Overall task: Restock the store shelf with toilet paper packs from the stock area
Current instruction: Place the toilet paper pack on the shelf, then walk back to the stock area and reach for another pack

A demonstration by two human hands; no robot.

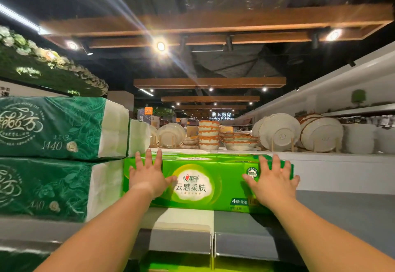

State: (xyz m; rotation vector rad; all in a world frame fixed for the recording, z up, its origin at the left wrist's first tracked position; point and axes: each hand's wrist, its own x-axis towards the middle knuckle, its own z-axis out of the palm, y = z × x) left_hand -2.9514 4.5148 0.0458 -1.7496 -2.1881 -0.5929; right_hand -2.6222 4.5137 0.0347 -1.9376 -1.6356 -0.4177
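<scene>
— Where is the bright green pack (208, 183) against the hands?

— Flat between them. The left hand (147, 175) lies on the front face near the pack's left end, the right hand (270, 181) near its right end — fingers straight and spread, palms pressing the film, nothing curled round it.

— And where does it sit?

— On the grey shelf (352, 218), its long face to the front edge, left end just beside the dark green packs (53, 156).

— How many of those?

— Two in a stack, one on the other, at the shelf's left side. One bright green pack on the shelf; another green one shows at the bottom edge, below the shelf, mostly cut off.

— Surfaces?

— Glossy plastic wrap, long box shapes, with white rolls showing through the clear ends of the dark ones. Behind, glazed white plates (280, 131) stand upright in racks, beside stacked bowls (209, 135).
</scene>
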